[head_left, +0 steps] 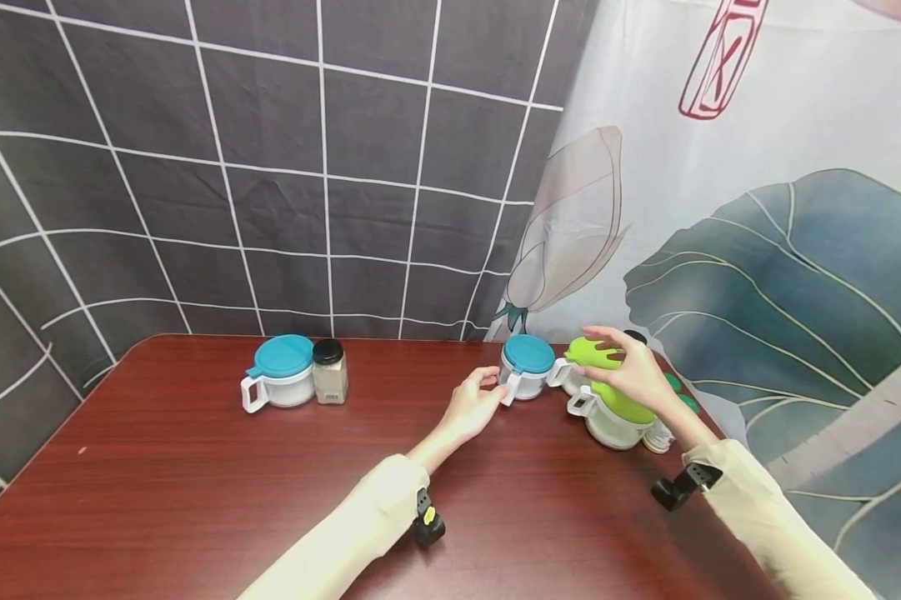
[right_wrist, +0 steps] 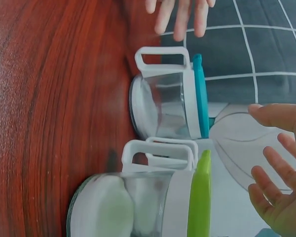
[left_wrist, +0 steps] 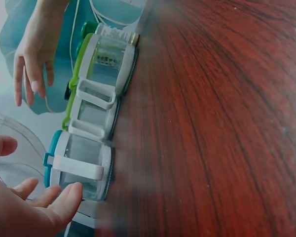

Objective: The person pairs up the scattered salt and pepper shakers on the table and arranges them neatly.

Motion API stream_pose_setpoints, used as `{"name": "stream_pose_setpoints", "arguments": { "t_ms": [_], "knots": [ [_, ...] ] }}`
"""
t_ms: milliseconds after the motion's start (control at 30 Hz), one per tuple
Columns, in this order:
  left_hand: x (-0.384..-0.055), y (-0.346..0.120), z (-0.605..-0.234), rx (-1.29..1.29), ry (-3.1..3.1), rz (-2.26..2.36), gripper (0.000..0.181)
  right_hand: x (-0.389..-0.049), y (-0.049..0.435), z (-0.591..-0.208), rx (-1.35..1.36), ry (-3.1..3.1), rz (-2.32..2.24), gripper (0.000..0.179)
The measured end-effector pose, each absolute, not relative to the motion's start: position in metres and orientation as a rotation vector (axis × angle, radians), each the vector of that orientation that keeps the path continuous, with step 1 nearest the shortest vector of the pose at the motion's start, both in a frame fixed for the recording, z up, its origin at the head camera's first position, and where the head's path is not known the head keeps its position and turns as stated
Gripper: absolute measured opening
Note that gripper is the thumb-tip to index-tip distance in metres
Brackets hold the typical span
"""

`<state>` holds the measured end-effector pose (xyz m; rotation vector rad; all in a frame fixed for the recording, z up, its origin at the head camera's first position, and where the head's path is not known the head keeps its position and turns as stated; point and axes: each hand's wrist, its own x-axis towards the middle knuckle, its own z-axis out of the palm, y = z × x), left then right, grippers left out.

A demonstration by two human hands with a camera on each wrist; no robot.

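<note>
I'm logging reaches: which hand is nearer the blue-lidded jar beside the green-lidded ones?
Left: the left hand is beside the blue-lidded jar, near its handle; the right hand is farther off, over the green-lidded jars.

Tbl [head_left: 195,483] glossy wd-look; jar lids [head_left: 528,353] smooth plast.; backdrop [head_left: 270,204] matt cloth.

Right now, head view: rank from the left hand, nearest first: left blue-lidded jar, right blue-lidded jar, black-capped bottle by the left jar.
1. Right blue-lidded jar: just right of the left hand, slightly farther back.
2. Black-capped bottle: left of that hand, toward the back edge.
3. Left blue-lidded jar: same side, just beyond the bottle.
</note>
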<state>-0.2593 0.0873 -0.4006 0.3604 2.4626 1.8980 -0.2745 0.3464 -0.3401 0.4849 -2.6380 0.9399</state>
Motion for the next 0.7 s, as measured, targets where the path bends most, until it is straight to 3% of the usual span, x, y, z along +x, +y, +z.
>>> {"name": "stream_pose_setpoints", "arguments": {
  "t_ms": [700],
  "knots": [
    [-0.255, 0.100, -0.397, 0.425, 2.459, 1.863, 0.043, -0.266, 0.369, -0.338, 0.434, -2.635, 0.916, 0.061]
  ]
}}
